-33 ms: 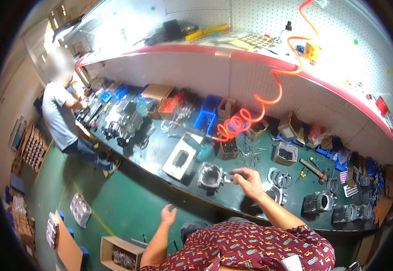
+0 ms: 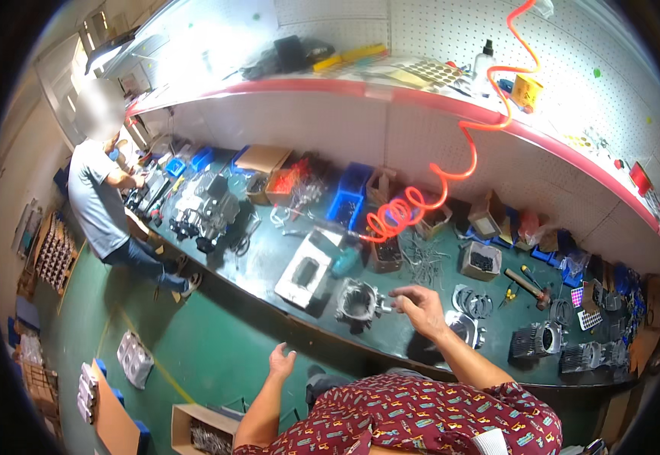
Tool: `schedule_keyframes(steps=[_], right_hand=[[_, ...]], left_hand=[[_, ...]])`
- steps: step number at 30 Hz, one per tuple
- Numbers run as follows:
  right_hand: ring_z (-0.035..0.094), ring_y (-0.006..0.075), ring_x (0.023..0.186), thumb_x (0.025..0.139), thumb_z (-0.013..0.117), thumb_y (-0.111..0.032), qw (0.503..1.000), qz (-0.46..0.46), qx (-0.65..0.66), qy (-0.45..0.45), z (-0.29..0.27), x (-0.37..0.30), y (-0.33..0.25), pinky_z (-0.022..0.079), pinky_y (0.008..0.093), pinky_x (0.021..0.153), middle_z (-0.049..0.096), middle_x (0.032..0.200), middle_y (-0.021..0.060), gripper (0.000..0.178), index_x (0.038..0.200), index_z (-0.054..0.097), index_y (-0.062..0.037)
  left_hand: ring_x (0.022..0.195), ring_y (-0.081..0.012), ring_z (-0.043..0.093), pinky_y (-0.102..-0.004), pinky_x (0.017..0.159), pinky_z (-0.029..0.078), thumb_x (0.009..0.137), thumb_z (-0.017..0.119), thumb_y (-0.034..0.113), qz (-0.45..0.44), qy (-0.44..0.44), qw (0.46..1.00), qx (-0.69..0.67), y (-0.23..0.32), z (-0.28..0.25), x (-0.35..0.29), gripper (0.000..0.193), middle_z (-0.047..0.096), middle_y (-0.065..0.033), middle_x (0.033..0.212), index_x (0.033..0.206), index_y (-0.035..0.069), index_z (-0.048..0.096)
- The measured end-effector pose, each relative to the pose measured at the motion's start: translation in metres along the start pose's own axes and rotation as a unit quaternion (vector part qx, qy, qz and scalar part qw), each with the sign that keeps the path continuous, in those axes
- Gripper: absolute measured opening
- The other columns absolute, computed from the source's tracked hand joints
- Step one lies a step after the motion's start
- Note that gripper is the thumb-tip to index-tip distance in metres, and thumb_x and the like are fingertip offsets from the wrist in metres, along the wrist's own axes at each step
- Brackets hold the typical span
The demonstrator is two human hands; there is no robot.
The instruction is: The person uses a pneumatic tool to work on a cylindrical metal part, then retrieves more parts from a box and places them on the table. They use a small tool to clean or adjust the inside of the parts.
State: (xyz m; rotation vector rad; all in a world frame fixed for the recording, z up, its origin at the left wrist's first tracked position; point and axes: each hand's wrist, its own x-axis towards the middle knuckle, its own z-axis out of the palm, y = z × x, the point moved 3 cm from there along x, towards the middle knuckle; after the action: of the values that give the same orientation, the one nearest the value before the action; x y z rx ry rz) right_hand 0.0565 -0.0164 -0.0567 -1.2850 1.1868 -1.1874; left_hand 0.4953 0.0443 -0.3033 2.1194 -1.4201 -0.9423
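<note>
My right hand (image 2: 421, 311) is over the bench's front part with its fingers curled together, right beside the short side stub of a round silver metal housing (image 2: 358, 302). Whatever may be between those fingertips is too small to make out. The housing rests on the dark green bench with its round opening facing up. My left hand (image 2: 282, 362) hangs in front of the bench edge, thumb apart from the fingers, with nothing visible in it. Right of the housing, under my right wrist, lies another round silver part (image 2: 462, 331).
Left of the housing stands a white block with a rectangular opening (image 2: 305, 271). An orange coiled hose (image 2: 398, 216) hangs over the bench. A hammer (image 2: 527, 285) and finned housings (image 2: 536, 341) lie to the right. At far left a person (image 2: 102, 189) works beside a large metal assembly (image 2: 205, 208).
The whole view has shifted slightly, and the housing appears a little farther right. A small gap now shows between its stub and my right fingertips. My left hand keeps much the same pose.
</note>
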Motion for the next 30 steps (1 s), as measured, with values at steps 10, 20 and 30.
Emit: schedule_keyframes(steps=[10,20,30], right_hand=[[0.060,0.0099,0.064,0.095,0.063,-0.008,0.910,0.056,-0.065,0.407,0.026,-0.042,0.027,0.047,0.0237,0.054,0.067,0.082,0.0074,0.011,0.093,0.067,0.0027],[0.059,0.0174,0.056,0.092,0.060,-0.013,0.783,0.219,-0.352,0.463,0.030,-0.140,0.094,0.047,0.0322,0.052,0.065,0.069,0.0063,0.017,0.089,0.069,0.0004],[0.065,0.0200,0.055,0.088,0.061,-0.018,0.781,0.412,-0.260,0.390,0.045,-0.181,0.088,0.054,0.0371,0.052,0.069,0.069,0.0092,0.021,0.080,0.071,-0.0007]], left_hand=[[0.150,-0.0350,0.029,-0.0465,0.119,0.035,0.087,0.073,0.038,-0.041,-0.069,0.985,0.150,0.029,-0.101,0.245,0.091,0.024,-0.0145,0.166,0.159,0.010,0.025],[0.153,-0.0327,0.024,-0.0465,0.118,0.036,0.084,0.079,0.037,-0.067,-0.056,0.980,0.182,0.048,-0.144,0.394,0.104,0.017,-0.0175,0.167,0.162,0.012,0.015],[0.140,-0.0309,0.043,-0.0474,0.108,0.046,0.080,0.082,0.029,-0.093,-0.007,0.974,0.206,0.052,-0.132,0.459,0.070,0.042,-0.0145,0.147,0.137,0.011,0.043]])
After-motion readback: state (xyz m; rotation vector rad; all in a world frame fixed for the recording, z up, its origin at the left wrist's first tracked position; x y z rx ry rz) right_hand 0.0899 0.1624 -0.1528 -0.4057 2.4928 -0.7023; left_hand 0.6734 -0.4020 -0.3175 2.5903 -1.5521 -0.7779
